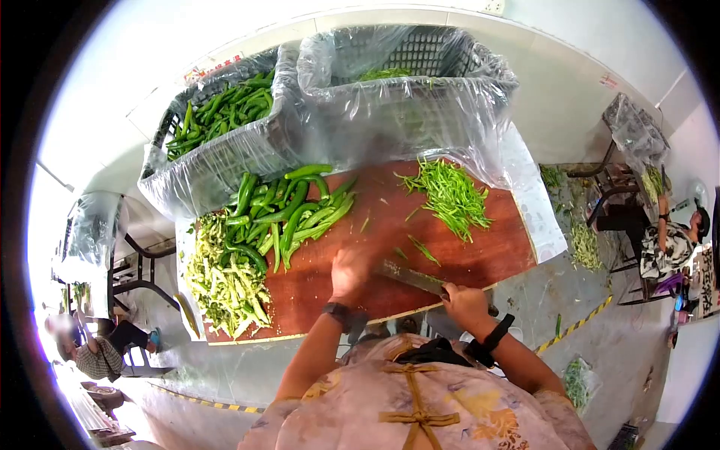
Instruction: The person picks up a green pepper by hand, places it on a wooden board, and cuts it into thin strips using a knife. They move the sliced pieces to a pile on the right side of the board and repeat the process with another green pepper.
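From where I stood, the work looked to be at the slicing step. In the lower middle of the frame, the right hand (466,306) was closed around the handle of a knife (414,278), its blade pointing up and leftward to the left hand (351,276). That left hand was lowered over the reddish board (330,291), just beside the blade's far end; a blurred smear hid its fingertips, so I couldn't tell whether they pinched anything. The green peppers (289,215) lay heaped left of centre, some whole, some seemingly split, touching a spread of pale trimmings (225,281) at the board's left edge. Right of centre sat a loose mound of green shreds (453,199), with a few strands strayed toward the knife. At the upper left, a plastic-lined crate (214,166) held more peppers. To my eye, the next move called for the left fingers curled back and any pepper pinned flat, so the blade could come down safely in thin strokes.
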`<control>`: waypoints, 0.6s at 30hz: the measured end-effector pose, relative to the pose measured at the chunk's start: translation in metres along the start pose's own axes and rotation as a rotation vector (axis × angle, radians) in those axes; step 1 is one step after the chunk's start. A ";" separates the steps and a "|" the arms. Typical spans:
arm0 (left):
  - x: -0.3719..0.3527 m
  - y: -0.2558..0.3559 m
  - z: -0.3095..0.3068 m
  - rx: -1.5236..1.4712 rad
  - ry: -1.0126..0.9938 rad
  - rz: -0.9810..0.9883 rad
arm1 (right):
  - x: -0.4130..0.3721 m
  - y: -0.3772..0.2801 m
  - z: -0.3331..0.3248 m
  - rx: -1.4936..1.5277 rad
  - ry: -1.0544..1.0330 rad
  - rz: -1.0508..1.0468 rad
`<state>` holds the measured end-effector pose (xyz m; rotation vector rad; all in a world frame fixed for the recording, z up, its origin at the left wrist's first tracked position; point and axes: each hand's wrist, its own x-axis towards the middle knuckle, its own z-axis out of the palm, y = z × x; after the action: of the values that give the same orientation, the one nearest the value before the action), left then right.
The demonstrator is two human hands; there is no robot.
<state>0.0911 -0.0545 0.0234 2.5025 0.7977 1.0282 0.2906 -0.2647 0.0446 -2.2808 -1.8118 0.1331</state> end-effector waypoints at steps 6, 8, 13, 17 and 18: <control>-0.019 -0.026 -0.021 0.077 0.066 -0.168 | 0.022 0.011 0.030 -0.083 0.063 0.042; -0.029 -0.040 -0.023 0.150 0.117 -0.191 | 0.044 0.021 0.024 -0.093 0.076 0.151; -0.040 -0.061 -0.051 0.234 0.165 -0.245 | 0.093 0.035 -0.013 -0.058 0.201 0.372; -0.036 -0.069 -0.069 0.312 0.229 -0.313 | 0.085 0.024 -0.022 0.015 0.201 0.381; -0.034 -0.072 -0.074 0.352 0.242 -0.314 | 0.078 0.019 -0.020 0.008 0.164 0.381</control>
<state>-0.0085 -0.0120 0.0216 2.4331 1.5071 1.1717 0.3314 -0.1958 0.0653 -2.5232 -1.2827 0.0137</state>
